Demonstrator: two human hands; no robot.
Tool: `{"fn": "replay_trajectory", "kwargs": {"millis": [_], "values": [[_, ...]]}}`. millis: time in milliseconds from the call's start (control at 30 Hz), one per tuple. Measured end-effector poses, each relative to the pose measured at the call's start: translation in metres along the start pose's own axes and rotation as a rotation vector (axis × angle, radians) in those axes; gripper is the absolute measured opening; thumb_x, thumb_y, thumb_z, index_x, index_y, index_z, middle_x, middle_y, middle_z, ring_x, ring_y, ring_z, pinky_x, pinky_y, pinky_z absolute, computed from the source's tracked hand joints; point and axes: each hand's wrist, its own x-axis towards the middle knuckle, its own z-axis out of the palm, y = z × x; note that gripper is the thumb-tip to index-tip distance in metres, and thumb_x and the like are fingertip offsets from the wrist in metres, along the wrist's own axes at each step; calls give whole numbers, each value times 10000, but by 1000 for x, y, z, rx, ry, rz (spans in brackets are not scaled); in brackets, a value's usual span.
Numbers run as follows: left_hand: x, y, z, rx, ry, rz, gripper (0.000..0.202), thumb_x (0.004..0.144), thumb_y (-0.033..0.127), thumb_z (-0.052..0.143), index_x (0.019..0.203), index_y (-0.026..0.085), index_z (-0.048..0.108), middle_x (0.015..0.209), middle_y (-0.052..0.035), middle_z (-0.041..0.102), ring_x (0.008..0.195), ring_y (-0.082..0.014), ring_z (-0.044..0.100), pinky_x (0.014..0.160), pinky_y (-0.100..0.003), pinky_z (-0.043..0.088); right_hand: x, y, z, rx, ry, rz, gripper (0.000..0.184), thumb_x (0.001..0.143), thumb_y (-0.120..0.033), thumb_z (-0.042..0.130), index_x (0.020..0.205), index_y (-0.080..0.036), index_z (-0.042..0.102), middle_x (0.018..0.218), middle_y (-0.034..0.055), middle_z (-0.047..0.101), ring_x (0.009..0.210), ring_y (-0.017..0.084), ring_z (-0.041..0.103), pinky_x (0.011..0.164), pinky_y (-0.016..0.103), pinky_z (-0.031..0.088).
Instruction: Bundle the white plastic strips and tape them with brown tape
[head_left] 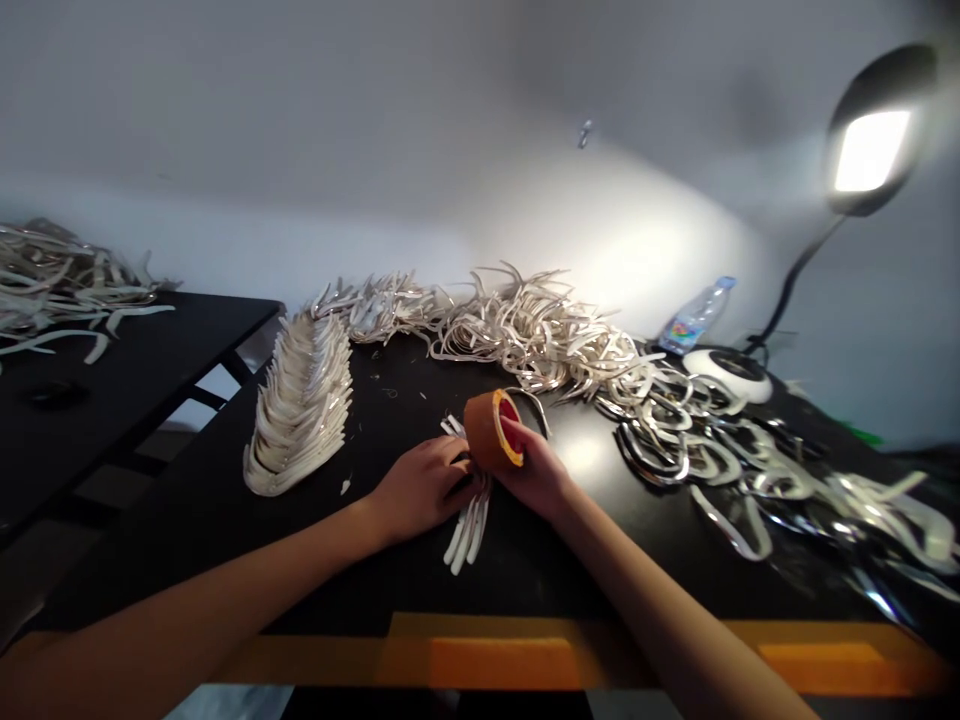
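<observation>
My right hand (537, 468) is closed around a roll of brown tape (491, 429), fingers through its red core, held just above the black table (225, 500). Beside it, my left hand (420, 487) rests palm down with curled fingers on a small bundle of cream curved strips (468, 520) lying on the table. The bundle pokes out both beyond and below the hands. Whether tape runs from the roll to the bundle is hidden.
A neat stack of cream curved pieces (300, 405) stands at left. A long loose heap of them (525, 335) runs along the back, with shiny metallic pieces (697, 440) at right. A water bottle (696, 316) and desk lamp (874, 150) stand far right. A second table (112, 370) carries more pieces.
</observation>
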Motion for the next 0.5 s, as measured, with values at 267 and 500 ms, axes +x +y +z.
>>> {"fn": "replay_trajectory", "kwargs": {"millis": [267, 500], "values": [[-2, -7, -3, -46, -63, 8, 237, 1018, 253, 557, 1176, 229, 732, 1363, -81, 652, 1232, -261, 617, 1078, -419, 487, -32, -28, -3, -823, -140, -729, 366, 646, -133, 634, 982, -224, 747, 959, 16, 724, 874, 196, 664, 749, 263, 519], [-3, -22, -2, -76, -165, 13, 394, 1000, 172, 559, 1375, 243, 657, 1545, -110, 542, 1442, -310, 481, 1240, -583, 311, -32, -7, 1, -1322, -342, -847, 391, 692, -174, 840, 1064, -222, 728, 991, 23, 751, 869, 212, 687, 777, 287, 496]]}}
